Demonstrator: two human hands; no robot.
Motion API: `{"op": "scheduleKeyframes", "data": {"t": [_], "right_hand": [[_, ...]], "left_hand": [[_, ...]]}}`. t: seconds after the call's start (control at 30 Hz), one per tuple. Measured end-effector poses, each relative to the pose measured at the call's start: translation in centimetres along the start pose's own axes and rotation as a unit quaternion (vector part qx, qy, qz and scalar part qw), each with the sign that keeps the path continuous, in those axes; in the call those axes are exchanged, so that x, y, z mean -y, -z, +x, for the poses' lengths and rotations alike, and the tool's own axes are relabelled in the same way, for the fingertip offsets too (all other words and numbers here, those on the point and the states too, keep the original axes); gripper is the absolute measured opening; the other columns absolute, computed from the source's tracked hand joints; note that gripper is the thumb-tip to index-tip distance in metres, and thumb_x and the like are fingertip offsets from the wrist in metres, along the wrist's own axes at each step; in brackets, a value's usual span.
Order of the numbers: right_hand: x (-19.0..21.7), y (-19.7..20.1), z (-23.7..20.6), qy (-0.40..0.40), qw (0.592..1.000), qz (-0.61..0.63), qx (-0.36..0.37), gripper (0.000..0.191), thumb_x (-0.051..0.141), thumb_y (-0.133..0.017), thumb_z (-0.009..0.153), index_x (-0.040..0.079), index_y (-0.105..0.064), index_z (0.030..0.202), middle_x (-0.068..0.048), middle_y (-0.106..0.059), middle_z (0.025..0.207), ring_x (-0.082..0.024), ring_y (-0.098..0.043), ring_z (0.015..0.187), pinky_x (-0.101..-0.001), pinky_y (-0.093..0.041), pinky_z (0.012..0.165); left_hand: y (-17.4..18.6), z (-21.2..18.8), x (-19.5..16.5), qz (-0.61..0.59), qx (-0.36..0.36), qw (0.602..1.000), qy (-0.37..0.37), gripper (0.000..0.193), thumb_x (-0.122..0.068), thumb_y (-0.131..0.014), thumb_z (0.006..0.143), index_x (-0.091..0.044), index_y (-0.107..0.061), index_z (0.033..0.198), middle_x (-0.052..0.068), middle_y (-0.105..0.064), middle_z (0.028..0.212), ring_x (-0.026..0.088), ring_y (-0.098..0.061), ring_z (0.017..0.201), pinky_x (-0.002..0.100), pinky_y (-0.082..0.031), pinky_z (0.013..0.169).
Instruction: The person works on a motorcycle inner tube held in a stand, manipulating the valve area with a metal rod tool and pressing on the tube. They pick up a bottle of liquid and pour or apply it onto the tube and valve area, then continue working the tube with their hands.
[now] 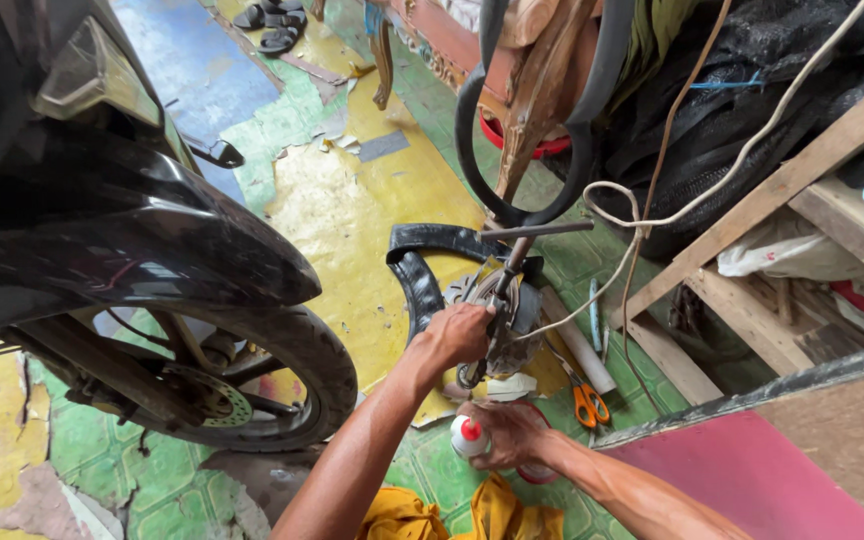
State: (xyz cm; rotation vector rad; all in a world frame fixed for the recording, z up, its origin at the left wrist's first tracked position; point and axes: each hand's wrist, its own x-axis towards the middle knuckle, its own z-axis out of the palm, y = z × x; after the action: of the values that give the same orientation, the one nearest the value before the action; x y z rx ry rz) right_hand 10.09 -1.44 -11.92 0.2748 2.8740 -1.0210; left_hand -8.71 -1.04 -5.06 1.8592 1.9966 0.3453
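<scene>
left hand (457, 335) at frame centre, fingers clenched on the lower part of a metal clamp press (504, 310) that stands on the floor; its t-bar handle (537, 231) sits at 12 o'clock of the hand, lying roughly level

a black inner tube (420, 270) curls around the press from 10 to 12 o'clock, one end tucked under the press head; exact contact point hidden by the hand

right hand (512, 432) low in frame, at 6 o'clock of the press, fingers grasping a small white bottle with a red cap (468, 437); the bottle leans toward 9 o'clock, cap side up. a red round thing shows just behind the hand, mostly hidden

orange-handled scissors (588, 402) lie on the floor at 3 o'clock of the right hand, near but apart. a pale tube-shaped piece (582, 350) lies just beside the press at 4 o'clock

motorbike front wheel (282, 385) and black fender (152, 230) fill the left, well apart from the hands at 9 o'clock

floor (352, 200) of patchy yellow and green sheet, torn in places. a second black tube (572, 150) hangs over carved wood at 1 o'clock. pale cord (742, 150) loops from the top right down toward the press. wooden frame (752, 210) and a red-topped board (752, 470) at right. sandals (272, 15) at the far top

yellow cloth (452, 515) at the bottom edge between the forearms
</scene>
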Motion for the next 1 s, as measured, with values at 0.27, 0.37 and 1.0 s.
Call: {"op": "scheduleKeyframes", "data": {"t": [0.27,0.37,1.0], "right_hand": [[-0.5,1.2,-0.4,-0.058,0.998,0.017,0.028,0.083,0.035,-0.077,0.069,0.015,-0.045,0.144,-0.014,-0.069,0.116,-0.036,-0.067,0.107,-0.0455,-0.053,0.093],[-0.6,0.5,-0.7,-0.006,0.999,-0.033,-0.004,0.066,0.03,-0.08,0.065,0.012,-0.054,0.123,-0.015,-0.067,0.113,-0.037,-0.066,0.106,-0.0471,-0.052,0.091],[-1.5,0.0,-2.7,-0.091,0.919,0.148,-0.355,0.059,0.025,-0.087,0.064,0.008,-0.06,0.114,-0.014,-0.072,0.097,-0.029,-0.074,0.087,-0.0388,-0.059,0.076]], "left_hand": [[0.2,0.1,-0.3,0.0,0.026,0.999,0.022,0.029,-0.01,-0.058,0.087,-0.006,-0.064,0.115,0.016,-0.073,0.097,0.033,-0.072,0.095,0.044,-0.059,0.077],[0.4,0.3,-0.3,0.012,0.023,0.999,0.029,0.029,-0.014,-0.061,0.087,-0.007,-0.065,0.115,0.017,-0.073,0.098,0.034,-0.071,0.097,0.044,-0.059,0.079],[0.7,0.2,-0.2,-0.009,0.023,0.999,0.03,0.024,-0.013,-0.061,0.087,-0.011,-0.071,0.109,0.018,-0.073,0.101,0.035,-0.071,0.098,0.046,-0.058,0.08]]}}
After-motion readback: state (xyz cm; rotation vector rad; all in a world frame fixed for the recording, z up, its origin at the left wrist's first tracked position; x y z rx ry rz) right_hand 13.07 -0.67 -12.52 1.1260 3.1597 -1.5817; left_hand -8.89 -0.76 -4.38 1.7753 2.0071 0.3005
